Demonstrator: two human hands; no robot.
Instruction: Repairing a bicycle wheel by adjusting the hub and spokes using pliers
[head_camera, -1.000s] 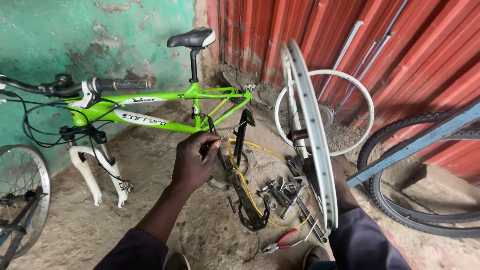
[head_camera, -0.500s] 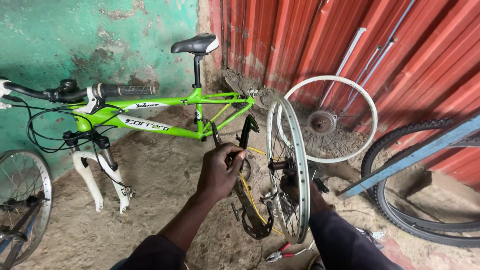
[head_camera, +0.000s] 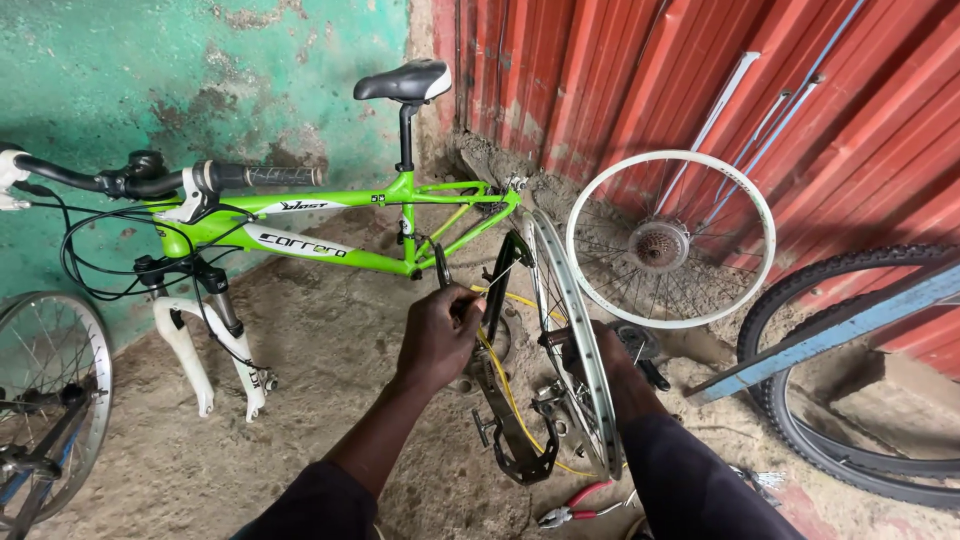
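Rear wheel, bare rim and spokes, stands edge-on to the camera, tucked into the back end of the lime-green bicycle frame on the sandy ground. Left hand is closed in a fist on a slim tool by the dark chainstay, knuckles up, right beside the rim. Right hand is behind the wheel at the hub, mostly hidden by the rim; it looks wrapped around the axle end, though the grip itself can't be made out. So the hands sit apart, one on each side of the wheel.

Yellow cable loops under the left hand, past the black crank and chainring lying low. Red-handled pliers wait on the dirt below. A second white wheel with a cassette leans on the red corrugated wall, and a black tyre lies to the right.

Doing this well, I'd say: keep the rim centred between the stays, hold the hub side steady so the axle doesn't spin, and turn the tool squarely so it doesn't slip.
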